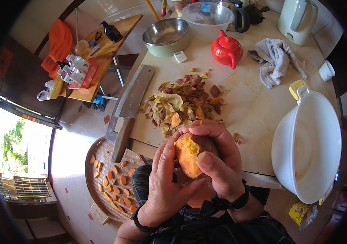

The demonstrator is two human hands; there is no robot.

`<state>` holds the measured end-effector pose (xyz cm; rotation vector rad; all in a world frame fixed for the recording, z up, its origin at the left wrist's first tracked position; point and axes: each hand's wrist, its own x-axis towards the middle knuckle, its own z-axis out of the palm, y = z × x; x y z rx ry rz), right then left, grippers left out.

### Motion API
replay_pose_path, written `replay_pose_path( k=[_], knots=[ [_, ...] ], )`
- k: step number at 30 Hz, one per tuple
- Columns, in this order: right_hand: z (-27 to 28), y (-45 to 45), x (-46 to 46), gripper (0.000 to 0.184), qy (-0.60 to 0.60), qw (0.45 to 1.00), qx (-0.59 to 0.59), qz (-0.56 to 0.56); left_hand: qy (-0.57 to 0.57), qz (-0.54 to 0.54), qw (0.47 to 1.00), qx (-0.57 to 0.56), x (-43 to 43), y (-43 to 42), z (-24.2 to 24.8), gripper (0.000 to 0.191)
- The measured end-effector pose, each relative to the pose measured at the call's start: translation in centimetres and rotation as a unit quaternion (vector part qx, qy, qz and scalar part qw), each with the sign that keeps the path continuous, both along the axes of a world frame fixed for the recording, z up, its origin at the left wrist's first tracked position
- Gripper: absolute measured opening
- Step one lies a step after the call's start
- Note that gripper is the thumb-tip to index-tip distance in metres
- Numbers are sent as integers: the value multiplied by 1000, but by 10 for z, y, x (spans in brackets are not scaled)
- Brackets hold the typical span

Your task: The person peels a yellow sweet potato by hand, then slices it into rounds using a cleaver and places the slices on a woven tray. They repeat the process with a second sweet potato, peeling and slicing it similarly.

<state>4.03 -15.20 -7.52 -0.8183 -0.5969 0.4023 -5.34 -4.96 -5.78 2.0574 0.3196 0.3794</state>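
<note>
Between my two hands is an orange-fleshed sweet potato (188,155), partly bare and partly covered in dark reddish skin. My right hand (222,155) curls around its right side, the thumb pressed on the bared flesh. Against its left side lie the fingers of my left hand (167,174). Just beyond my hands a heap of peelings (182,100) is spread on the table (249,122). To the left of the heap lies a cleaver (135,91), its wooden handle sticking out past the table's edge.
A white plastic basin (313,146) stands tilted at the right edge. Farther back are a red teapot (227,50), a cloth (278,61), a steel-lined bowl (166,36) and an electric kettle (297,21). A woven tray (95,180) with several sweet potato pieces sits low at left.
</note>
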Motion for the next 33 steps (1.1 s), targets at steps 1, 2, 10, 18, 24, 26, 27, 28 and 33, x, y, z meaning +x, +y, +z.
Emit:
replay_pose_path(
  k=[1, 2, 10, 18, 24, 26, 27, 28, 33],
  knots=[
    [0, 1, -1, 34, 16, 1000, -1, 1, -2, 6, 1000, -16, -1, -1, 0, 89],
    [0, 2, -3, 34, 33, 999, 4, 1, -10, 9, 999, -40, -1, -1, 0, 88],
    [-2, 3, -1, 26, 39, 999, 8, -35, -4, 7, 1000, -18, 1, -2, -4, 86],
    [3, 0, 1, 24, 50, 996, -31, -72, -4, -22, 1000, -16, 1, 7, -8, 87],
    [8, -1, 0, 21, 133, 988, -47, -58, 13, -41, 977, -211, 0, 12, -7, 92],
    [10, -1, 0, 20, 165, 984, -52, -43, 21, -68, 971, -226, 1, 17, -3, 93],
    [10, -2, 1, 20, 177, 982, -54, -39, 13, -61, 956, -287, 0, 16, -2, 93],
    [10, -1, 1, 21, 209, 977, -27, -28, 6, -56, 936, -348, -2, 14, 1, 94],
    [7, 4, 3, 24, 301, 951, -64, -44, -4, -44, 845, -533, -3, 19, -3, 94]
  ],
)
